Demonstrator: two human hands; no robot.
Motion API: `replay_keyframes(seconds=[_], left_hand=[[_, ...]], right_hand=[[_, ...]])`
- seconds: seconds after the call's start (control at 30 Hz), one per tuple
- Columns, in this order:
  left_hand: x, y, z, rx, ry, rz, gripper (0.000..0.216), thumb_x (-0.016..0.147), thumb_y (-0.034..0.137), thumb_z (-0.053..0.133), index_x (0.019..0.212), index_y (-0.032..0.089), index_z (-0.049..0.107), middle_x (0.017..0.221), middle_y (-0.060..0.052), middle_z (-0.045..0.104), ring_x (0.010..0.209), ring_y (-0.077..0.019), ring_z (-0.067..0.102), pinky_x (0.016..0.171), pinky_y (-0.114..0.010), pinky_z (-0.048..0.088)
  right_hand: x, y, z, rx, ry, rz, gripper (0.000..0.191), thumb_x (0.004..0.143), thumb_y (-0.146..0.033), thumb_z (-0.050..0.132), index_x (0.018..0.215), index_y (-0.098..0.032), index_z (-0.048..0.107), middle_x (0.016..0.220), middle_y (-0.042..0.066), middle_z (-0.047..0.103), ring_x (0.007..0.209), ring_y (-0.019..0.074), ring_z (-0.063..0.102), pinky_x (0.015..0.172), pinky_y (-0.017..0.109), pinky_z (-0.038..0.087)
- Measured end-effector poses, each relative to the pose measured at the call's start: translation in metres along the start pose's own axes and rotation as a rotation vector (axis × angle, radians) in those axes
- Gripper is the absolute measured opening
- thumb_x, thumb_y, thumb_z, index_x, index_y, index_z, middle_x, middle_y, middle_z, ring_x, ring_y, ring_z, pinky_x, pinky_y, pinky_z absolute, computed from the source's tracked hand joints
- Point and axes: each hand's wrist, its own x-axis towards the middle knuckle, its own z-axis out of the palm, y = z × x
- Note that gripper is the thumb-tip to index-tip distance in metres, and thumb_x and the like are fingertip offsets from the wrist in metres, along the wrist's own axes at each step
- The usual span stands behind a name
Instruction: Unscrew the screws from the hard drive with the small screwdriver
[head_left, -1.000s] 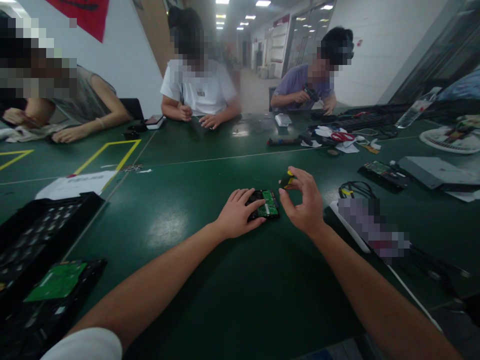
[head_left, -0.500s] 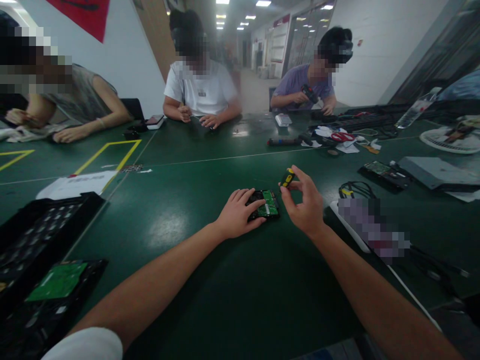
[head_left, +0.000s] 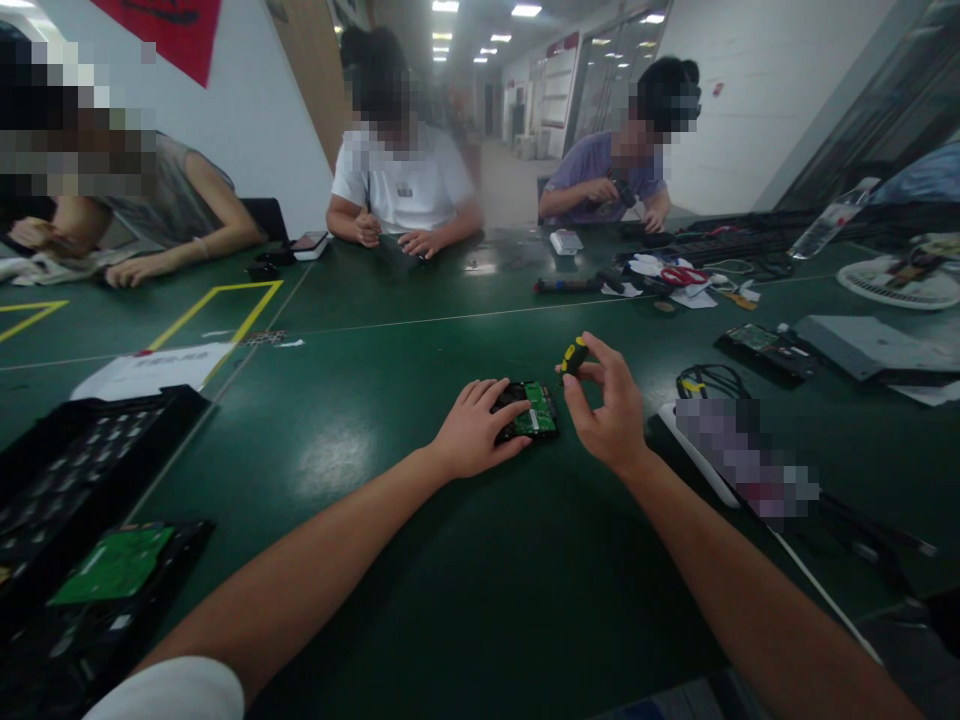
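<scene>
Turned slightly between the fingertips since 1 s ago: small black-and-yellow screwdriver, handle now tilted more upright, approx. same spot. Otherwise little change.

Right hand closed in a pinch on that handle, thumb and forefinger at the top, shaft pointing down toward the hard drive; tip too small to make out. Left hand pressed flat on the drive's near-left part, fingers spread over it, not wrapped round it. Drive lying flat on green table, centre of view, green circuit board facing up, just left of the right hand.

Judged by look: drive rigid, dense for its size, board side delicate, so best held by bare side edges, not by board or components. Screwdriver light, stiff, thin; prone to slip unless pinched on the handle.

At left: black tray w/ another green board. At right: black cable. Three other people seated at far side, busy w/ own hands.
</scene>
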Motion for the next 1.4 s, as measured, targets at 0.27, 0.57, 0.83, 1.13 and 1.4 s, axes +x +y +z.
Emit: replay_keyframes(seconds=[0.27, 0.57, 0.83, 1.13, 1.4], left_hand=[[0.0001, -0.0016, 0.0011, -0.011, -0.004, -0.003, 0.061, 0.101, 0.061, 0.061, 0.153, 0.028, 0.061, 0.166, -0.017, 0.044, 0.152, -0.0411, 0.042, 0.125, -0.066, 0.034], [0.0002, -0.0005, 0.0, -0.013, -0.004, -0.01, 0.061, 0.1, 0.06, 0.063, 0.153, 0.029, 0.061, 0.166, -0.016, 0.045, 0.152, -0.041, 0.042, 0.124, -0.067, 0.034], [-0.0002, -0.0001, -0.0012, -0.009, -0.007, -0.005, 0.061, 0.101, 0.06, 0.061, 0.153, 0.027, 0.061, 0.167, -0.018, 0.043, 0.152, -0.0418, 0.042, 0.125, -0.066, 0.034], [0.0006, -0.0002, -0.0004, -0.012, 0.001, -0.002, 0.061, 0.1, 0.061, 0.063, 0.151, 0.027, 0.063, 0.165, -0.018, 0.045, 0.151, -0.0418, 0.043, 0.124, -0.066, 0.034], [0.0009, 0.0005, -0.0009, -0.011, -0.012, -0.009, 0.06, 0.101, 0.06, 0.062, 0.152, 0.028, 0.062, 0.165, -0.016, 0.045, 0.152, -0.0409, 0.042, 0.125, -0.066, 0.034]], right_hand=[[0.0016, -0.0003, -0.0007, -0.04, 0.02, -0.003, 0.058, 0.1, -0.029, 0.067, 0.155, -0.032, 0.048, 0.139, 0.012, 0.064, 0.098, 0.0245, 0.075, 0.087, 0.049, 0.07], [-0.0004, 0.002, -0.0002, -0.036, 0.027, 0.017, 0.053, 0.103, -0.03, 0.063, 0.154, -0.032, 0.049, 0.14, 0.011, 0.067, 0.099, 0.0247, 0.076, 0.091, 0.05, 0.068], [0.0005, 0.0009, -0.0001, -0.021, 0.048, 0.022, 0.051, 0.103, -0.032, 0.065, 0.152, -0.03, 0.051, 0.138, 0.011, 0.067, 0.104, 0.0256, 0.074, 0.089, 0.047, 0.067], [-0.002, 0.0059, 0.0058, 0.341, -0.032, 0.23, 0.047, 0.108, -0.038, 0.059, 0.152, -0.038, 0.043, 0.132, 0.006, 0.07, 0.113, 0.0237, 0.076, 0.104, 0.051, 0.063], [-0.0001, 0.0052, 0.0041, 0.409, -0.05, 0.271, 0.047, 0.107, -0.038, 0.062, 0.149, -0.04, 0.043, 0.122, 0.003, 0.072, 0.107, 0.0225, 0.077, 0.105, 0.051, 0.062]])
